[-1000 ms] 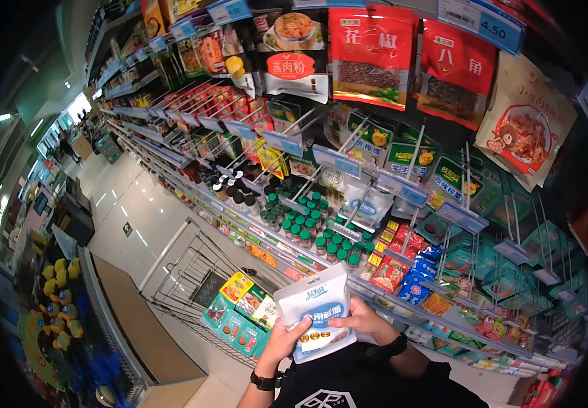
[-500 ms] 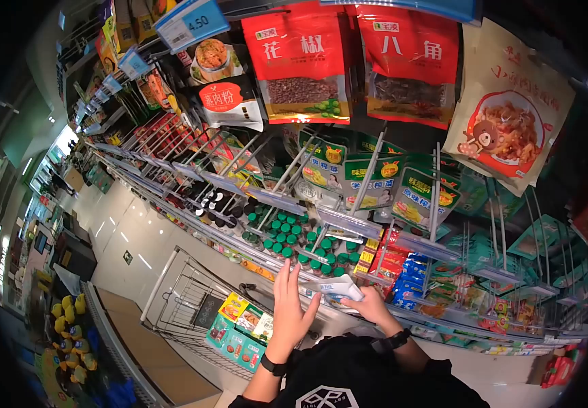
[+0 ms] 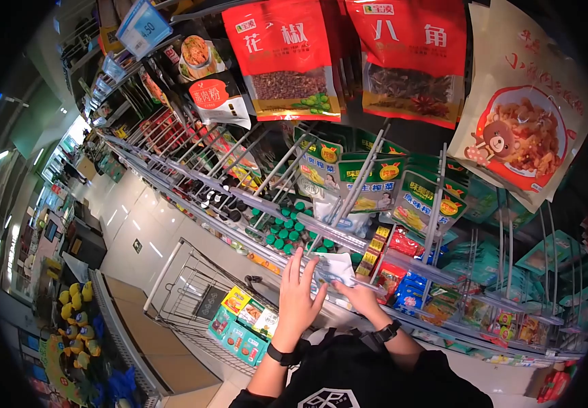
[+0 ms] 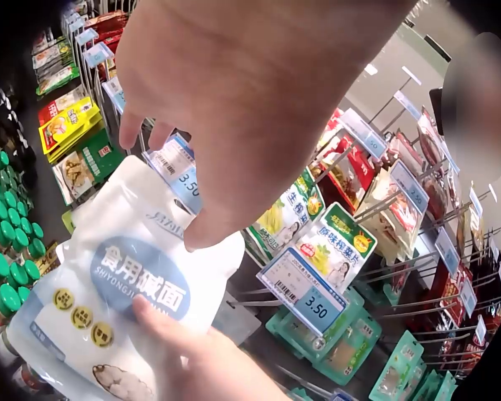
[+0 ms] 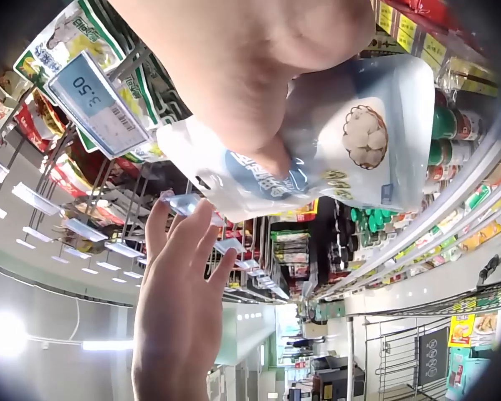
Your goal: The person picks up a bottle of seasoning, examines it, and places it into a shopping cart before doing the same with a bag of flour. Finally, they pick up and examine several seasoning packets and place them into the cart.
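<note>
My right hand (image 3: 365, 299) holds a white and blue pouch of edible alkali powder (image 3: 333, 264), with the thumb across its front. In the left wrist view the pouch (image 4: 63, 330) faces the camera, its printed label readable, and the right hand (image 4: 204, 359) grips it from below. My left hand (image 3: 299, 299) is raised beside the pouch, fingers extended toward the shelf. The right wrist view shows that left hand (image 5: 179, 292) with spread fingers, close to the pouch's top edge and a shelf price tag (image 5: 184, 203).
A similar white pouch (image 3: 348, 219) hangs on the rack just beyond. Green-capped bottles (image 3: 287, 234) stand beside it, with pickle packets (image 3: 369, 183) on metal hooks above. Red spice bags (image 3: 287, 64) hang higher. A shopping cart (image 3: 171, 285) holding packets is at the left.
The pouch has gone from both hands near my chest to the right hand alone, forward toward the rack. My left hand has let go and reaches out. The view has turned toward the shelf.
</note>
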A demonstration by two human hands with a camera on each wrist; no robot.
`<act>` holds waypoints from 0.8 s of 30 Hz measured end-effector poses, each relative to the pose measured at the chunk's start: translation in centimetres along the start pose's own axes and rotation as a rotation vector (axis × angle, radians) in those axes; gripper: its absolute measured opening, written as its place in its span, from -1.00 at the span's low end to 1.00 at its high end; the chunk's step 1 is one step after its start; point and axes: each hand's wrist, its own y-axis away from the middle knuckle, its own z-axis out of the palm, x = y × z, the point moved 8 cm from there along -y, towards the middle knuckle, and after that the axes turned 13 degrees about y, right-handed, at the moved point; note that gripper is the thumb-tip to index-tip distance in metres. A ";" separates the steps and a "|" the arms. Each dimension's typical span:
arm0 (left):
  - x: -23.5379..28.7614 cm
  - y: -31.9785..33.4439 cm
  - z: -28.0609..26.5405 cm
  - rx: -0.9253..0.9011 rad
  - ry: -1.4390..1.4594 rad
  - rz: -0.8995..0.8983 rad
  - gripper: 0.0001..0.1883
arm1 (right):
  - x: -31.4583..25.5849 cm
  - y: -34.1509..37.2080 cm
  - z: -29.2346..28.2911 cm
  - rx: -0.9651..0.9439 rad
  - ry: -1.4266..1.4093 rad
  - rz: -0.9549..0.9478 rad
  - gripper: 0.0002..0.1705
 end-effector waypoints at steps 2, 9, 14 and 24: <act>0.1 -0.1 0.2 0.009 -0.022 -0.003 -0.38 | 0.2 -0.3 0.4 -0.006 0.005 -0.006 -0.59; 0.4 -0.1 0.5 0.033 -0.025 -0.029 -0.37 | -2.3 -1.1 0.5 0.012 0.012 -0.095 -0.67; 0.2 0.1 0.6 0.031 -0.002 -0.022 -0.36 | -4.2 -1.2 0.3 0.106 0.095 -0.182 -0.72; 0.4 1.3 -0.4 0.019 0.025 -0.056 -0.21 | -5.5 -2.3 -1.4 0.330 -0.019 -0.103 -0.63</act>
